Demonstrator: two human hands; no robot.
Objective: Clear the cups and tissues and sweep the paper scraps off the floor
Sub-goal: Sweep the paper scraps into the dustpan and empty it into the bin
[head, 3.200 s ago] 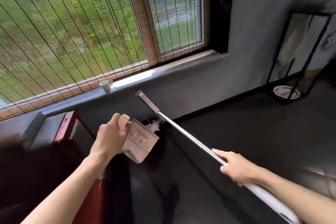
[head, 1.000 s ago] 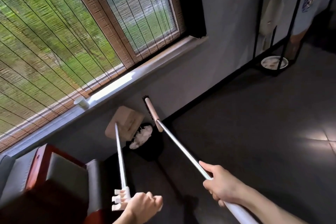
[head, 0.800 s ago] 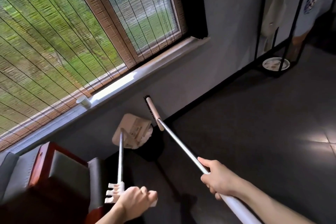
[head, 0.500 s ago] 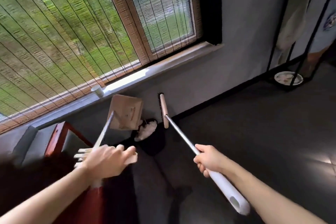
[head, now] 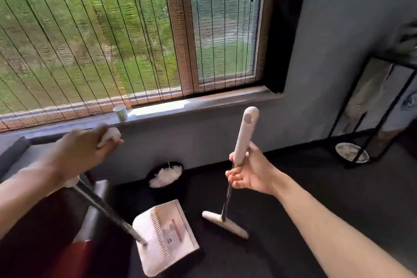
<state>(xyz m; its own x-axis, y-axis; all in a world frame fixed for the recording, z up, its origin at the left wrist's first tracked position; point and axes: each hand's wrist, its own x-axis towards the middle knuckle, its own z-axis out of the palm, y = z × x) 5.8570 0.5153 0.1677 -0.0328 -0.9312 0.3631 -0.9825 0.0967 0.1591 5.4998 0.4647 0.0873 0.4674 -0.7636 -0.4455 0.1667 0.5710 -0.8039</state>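
Note:
My left hand grips the white top end of the dustpan's long handle. The beige dustpan sits low near the dark floor at the bottom centre, its comb teeth facing up. My right hand holds the broom upright by its white handle. The broom head hangs just right of the dustpan. Behind both stands a black bin filled with white tissues. A small paper cup stands on the window sill.
A window with a bamboo blind fills the upper left. A red and grey seat lies at the lower left. At the right stands a black metal rack with a round plate on the floor.
Both tools swung from raised over the bin to hanging down: the dustpan now sits low near the floor, and the broom is upright with its head beside the pan.

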